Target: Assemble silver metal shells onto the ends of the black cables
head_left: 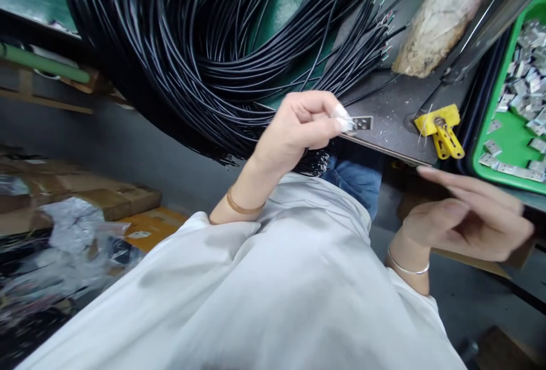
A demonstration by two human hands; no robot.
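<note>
My left hand (298, 123) is closed in a pinch, with white wrapping on a fingertip. Between thumb and forefinger it grips one end of a small metal plate with holes (363, 123), just over the table's front edge. My right hand (467, 219) is off to the right, in front of the table edge and slightly blurred. Its forefinger points left, the other fingers are loosely bent and apart, and nothing shows in it. A yellow hand tool (443, 128) lies on the table above this hand, its handles toward me. Close behind my left hand is a large bundle of black cables (183, 69).
A green tray (476, 157) of small metal blocks (526, 86) stands at the right. Stripped cable ends (384, 23) lie on the grey tabletop (384, 117). A whitish, worn cylinder (443, 17) rests at the back. Cardboard boxes (115, 188) and plastic bags are at lower left.
</note>
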